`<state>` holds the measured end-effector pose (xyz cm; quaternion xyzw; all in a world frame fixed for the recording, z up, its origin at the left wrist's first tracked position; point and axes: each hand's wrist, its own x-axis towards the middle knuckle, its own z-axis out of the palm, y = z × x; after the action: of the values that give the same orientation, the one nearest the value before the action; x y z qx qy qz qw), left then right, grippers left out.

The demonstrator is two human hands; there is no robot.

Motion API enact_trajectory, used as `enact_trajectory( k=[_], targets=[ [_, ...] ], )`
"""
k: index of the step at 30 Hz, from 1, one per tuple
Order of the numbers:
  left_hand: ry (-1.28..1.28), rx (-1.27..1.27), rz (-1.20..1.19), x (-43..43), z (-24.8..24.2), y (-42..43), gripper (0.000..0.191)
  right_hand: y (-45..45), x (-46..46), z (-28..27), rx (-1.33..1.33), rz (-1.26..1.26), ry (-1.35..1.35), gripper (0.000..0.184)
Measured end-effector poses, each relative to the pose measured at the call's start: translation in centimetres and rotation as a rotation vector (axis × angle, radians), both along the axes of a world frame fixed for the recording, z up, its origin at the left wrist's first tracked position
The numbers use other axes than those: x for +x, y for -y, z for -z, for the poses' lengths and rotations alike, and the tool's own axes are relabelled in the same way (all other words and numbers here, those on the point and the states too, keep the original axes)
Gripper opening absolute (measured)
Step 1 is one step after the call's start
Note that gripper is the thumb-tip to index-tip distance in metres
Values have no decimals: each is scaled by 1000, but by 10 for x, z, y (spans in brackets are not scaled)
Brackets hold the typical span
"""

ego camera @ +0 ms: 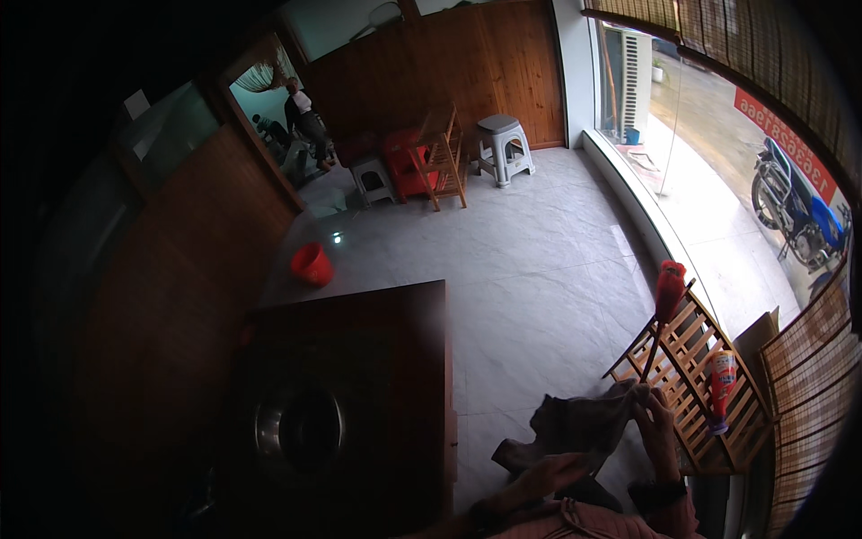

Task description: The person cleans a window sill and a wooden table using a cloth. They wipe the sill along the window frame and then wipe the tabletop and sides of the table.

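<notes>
A dark grey cloth hangs in front of me, bunched at its upper right end. My right hand pinches that end between its fingers. My left hand reaches to the cloth's lower side with its fingers stretched out; whether it grips the fabric is unclear. From just beside my right hand a thin stick with a red head slants up across a slatted wooden rack. I cannot tell whether the hand holds the stick too. On the rack lies a red bottle with a purple cap.
To the left stands a dark table with a metal basin. Beyond are a red bucket, a wooden shelf and a grey-white plastic stool. Two people are beyond the doorway. Windows and bamboo blinds line the right.
</notes>
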<state>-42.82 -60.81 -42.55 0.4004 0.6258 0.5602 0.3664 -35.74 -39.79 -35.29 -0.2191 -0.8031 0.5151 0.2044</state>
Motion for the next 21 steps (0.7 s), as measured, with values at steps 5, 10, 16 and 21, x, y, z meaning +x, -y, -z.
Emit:
enact_trajectory(
  k=[5,10,16,21],
  targets=[
    [55,75,-260,-85,-47,3,29,-19,-93,36,179,1,378,29],
    [394,36,-599,-184,-71,-15,32,-25,-188,83,111,-310,272,36],
    [475,99,-644,-288,-49,-84,48,-65,-316,120,-23,-247,424,41],
    [503,129,-750,-368,-38,-140,55,-119,-402,121,-32,-250,242,39]
  ],
)
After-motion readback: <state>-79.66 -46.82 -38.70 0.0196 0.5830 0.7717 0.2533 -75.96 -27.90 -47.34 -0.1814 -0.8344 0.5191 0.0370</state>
